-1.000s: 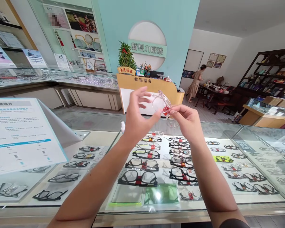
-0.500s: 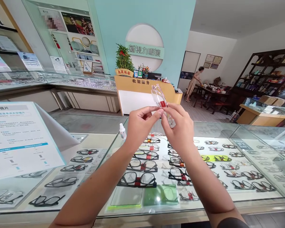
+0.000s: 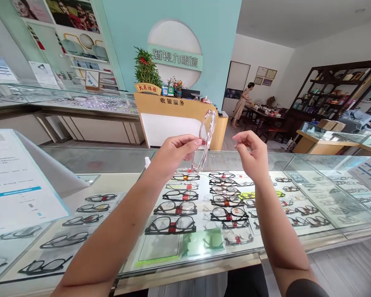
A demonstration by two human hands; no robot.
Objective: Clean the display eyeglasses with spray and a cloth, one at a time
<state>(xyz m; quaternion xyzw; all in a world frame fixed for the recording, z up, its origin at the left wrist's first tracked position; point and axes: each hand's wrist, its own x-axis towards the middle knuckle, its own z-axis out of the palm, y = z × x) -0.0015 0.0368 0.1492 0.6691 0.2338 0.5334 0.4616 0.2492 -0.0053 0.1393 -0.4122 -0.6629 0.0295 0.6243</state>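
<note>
My left hand (image 3: 176,154) pinches a pair of clear-framed eyeglasses (image 3: 207,130) near the middle, between thumb and fingers. The eyeglasses stand on end above the glass counter, seen nearly edge-on. To their right, my right hand (image 3: 254,153) is raised and apart from them. Its fingers are loosely curled, thumb and forefinger slightly apart, and I see nothing held. Below both hands, rows of dark-framed eyeglasses (image 3: 173,225) with red tags lie in the glass display case (image 3: 160,268).
A small white bottle (image 3: 147,161) stands beside my left forearm. At the left, a folded info card (image 3: 21,177) stands on the counter. Beyond are a wooden cashier desk (image 3: 176,108), a potted plant (image 3: 146,70) and a person (image 3: 243,103) at a dark table.
My right hand has let go of the clear eyeglasses and moved right. In my left hand the eyeglasses have turned more edge-on. The view has swung slightly right.
</note>
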